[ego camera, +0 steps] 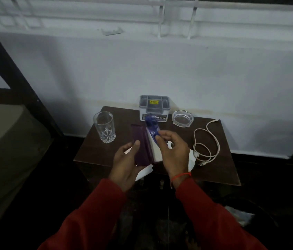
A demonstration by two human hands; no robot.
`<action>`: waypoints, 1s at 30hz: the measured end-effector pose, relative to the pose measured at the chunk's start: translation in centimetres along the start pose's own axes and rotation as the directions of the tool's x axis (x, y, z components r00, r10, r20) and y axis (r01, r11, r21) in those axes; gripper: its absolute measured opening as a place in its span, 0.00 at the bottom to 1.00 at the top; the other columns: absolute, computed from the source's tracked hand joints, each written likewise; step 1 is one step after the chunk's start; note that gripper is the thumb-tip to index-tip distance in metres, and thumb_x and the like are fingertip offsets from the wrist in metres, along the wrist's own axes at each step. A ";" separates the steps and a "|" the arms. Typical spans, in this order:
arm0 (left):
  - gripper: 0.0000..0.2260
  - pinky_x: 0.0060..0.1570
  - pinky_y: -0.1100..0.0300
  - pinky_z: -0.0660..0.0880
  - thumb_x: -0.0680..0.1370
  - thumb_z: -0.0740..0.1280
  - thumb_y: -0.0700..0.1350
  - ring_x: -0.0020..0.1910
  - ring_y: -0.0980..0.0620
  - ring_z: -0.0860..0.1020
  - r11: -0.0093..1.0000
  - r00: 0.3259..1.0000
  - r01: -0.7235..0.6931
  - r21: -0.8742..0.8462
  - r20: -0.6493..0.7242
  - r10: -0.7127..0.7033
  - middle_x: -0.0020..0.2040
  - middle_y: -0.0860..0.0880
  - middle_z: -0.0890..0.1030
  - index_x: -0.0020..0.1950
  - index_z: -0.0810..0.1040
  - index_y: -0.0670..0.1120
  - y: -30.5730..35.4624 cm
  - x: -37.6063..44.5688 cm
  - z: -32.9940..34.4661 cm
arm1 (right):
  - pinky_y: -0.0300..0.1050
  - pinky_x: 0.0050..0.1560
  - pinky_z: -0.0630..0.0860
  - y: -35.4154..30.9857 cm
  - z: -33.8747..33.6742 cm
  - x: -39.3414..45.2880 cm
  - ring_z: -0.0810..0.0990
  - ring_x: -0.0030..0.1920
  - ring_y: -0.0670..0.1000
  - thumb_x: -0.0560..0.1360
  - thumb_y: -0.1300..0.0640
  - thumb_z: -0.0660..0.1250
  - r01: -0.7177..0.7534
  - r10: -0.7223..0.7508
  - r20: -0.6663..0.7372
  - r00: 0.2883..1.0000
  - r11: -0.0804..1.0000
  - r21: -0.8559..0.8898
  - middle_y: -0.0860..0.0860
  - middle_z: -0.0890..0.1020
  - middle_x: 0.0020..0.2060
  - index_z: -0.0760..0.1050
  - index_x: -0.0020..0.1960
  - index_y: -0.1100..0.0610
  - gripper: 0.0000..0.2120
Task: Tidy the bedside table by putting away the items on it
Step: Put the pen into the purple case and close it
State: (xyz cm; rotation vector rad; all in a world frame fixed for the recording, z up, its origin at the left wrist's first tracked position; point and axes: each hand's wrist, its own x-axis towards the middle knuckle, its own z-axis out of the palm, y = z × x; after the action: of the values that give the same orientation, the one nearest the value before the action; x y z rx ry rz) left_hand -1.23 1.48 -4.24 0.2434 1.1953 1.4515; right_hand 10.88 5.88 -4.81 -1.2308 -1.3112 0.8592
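On the dark wooden table (95,152) against the white wall, a cut-glass tumbler (104,129) stands upright near the left edge, empty. Just right of it, over the table's front middle, the left hand (126,165) comes up from a red sleeve (88,219), palm tilted inward, thumb laid on the cover of a dark purple notebook (140,145) and fingers wrapped beneath it, gripping it. The notebook is lifted at a slant, its white page edges facing right. Beneath it a sheet of white paper (144,172) shows at the table's front edge. The right hand (172,152), with a red thread (180,175) round the wrist, arches over the notebook's right side; its fingers pinch the lower end of a blue translucent pen (152,127), blurred, which points up and away toward the back. Behind the pen, at the table's rear edge, sits a grey compartmented organiser (154,107) with a yellow label inside. To its right rests a clear glass ashtray (182,118). Farther right a white charging cable (207,145) lies loosely coiled, one end reaching the back right corner.
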 end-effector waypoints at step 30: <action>0.19 0.46 0.50 0.84 0.76 0.72 0.39 0.50 0.47 0.86 0.998 0.947 0.029 -0.061 0.322 -0.008 0.56 0.43 0.85 0.67 0.78 0.42 -0.8 2.4 -1.1 | 0.26 0.52 0.69 1.8 -0.5 0.3 0.75 0.55 0.52 0.74 0.55 0.74 0.034 -0.027 0.026 0.999 0.943 -0.331 0.50 0.74 0.49 0.86 0.47 0.51 0.04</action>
State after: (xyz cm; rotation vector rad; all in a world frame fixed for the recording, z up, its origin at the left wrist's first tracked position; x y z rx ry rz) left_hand -2.21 2.72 -6.46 0.4073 0.8813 1.3695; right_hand 11.76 6.44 -6.43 -1.4596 -1.5317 0.6455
